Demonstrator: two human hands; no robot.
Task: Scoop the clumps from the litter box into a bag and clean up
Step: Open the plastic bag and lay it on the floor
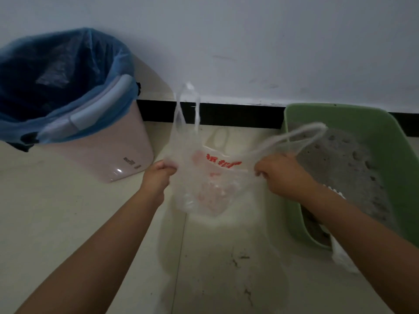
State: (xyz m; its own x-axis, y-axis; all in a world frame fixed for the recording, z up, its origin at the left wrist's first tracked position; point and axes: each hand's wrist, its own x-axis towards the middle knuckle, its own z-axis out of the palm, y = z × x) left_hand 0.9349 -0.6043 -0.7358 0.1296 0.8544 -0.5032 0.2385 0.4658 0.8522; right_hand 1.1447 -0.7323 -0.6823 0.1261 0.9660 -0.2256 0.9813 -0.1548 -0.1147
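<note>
Two bare forearms reach in from the bottom edge, both extended forward over a pale, glossy floor (68,211) with a few dark specks. Left hand (158,175): fingers curled tight, pinching the left edge of one thin, translucent plastic bag (204,184). Right hand (281,175): fingers curled, clamped on the bag's right edge at the base of a handle. The bag hangs stretched between the two hands, crinkly film, red print on it (unreadable), body sagging below the fingers. Two handle loops: one stands up just beyond the left fingers, the other arcs up and right past the right fingers. Right of and beyond the right fingers, one green plastic litter box (385,155), rounded rim, holding grey granular litter (340,159) with a lumpy, pitted surface; something white and toothed pokes out by the right wrist (can't tell what). Beyond and left of the left fingers, one pink smooth bin (113,155), tilted in view, lined with a blue liner (56,75) draped over its rim. Farthest: white wall (249,41) with a black baseboard (226,114).
</note>
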